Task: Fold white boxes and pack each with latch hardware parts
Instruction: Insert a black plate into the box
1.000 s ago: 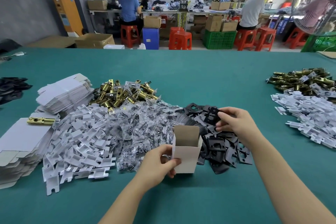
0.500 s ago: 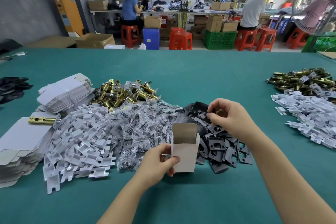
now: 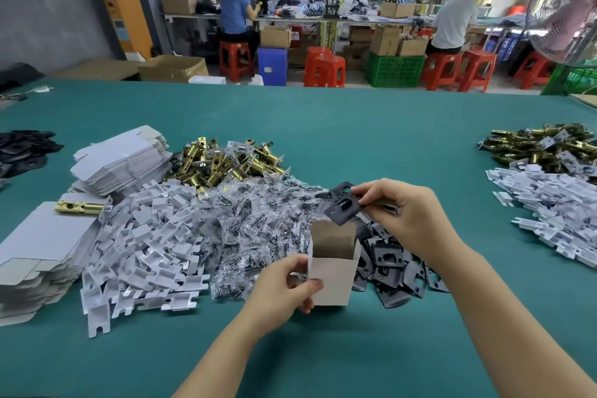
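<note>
The teal-covered work table [image 3: 323, 126] carries all parts. At its left edge lie stacks of flat white cardboard box blanks [image 3: 38, 236], with one brass cylindrical latch bolt [image 3: 80, 206] resting on top. Toward the centre sit a heap of white plastic brackets [image 3: 139, 245], a pile of clear bagged screw packets [image 3: 255, 220] and a heap of brass latch bolts [image 3: 223, 161]. A pile of flat black metal strike plates [image 3: 391, 265] lies right of centre. The upright open-topped white cardboard box [image 3: 332, 271] stands near the front edge, just beside that pile; the left hand [image 3: 284, 287] grips its left side. The right hand [image 3: 407, 213] pinches black strike plates [image 3: 342, 207] above the box opening.
</note>
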{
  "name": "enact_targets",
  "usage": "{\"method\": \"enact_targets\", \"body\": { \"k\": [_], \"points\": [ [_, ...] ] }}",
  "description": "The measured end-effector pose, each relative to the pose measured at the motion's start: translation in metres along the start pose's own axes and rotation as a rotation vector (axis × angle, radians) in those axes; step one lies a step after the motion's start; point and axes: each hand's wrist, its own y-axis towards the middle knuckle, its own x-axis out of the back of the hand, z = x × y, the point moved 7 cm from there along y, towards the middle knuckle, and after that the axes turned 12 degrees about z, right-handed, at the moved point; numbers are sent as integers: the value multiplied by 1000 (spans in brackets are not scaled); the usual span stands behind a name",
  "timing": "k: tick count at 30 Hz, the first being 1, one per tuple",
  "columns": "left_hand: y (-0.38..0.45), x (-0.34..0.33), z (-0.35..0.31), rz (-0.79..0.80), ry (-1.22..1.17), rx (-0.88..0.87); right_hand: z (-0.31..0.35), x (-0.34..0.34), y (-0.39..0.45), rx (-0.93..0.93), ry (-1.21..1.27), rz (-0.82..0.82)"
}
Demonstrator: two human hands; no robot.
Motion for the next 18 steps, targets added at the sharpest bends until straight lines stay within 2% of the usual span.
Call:
{"method": "enact_targets", "body": {
  "k": [6,10,18],
  "points": [
    [-1,1,1,-1,-5,-13,12,6,5,-20,-126,96],
    [-2,0,0,-13,1,-22,32,-7,14,68,-303,293],
    [-5,0,6,-32,29,-47,32,-48,15,-19,-605,676]
  ]
}}
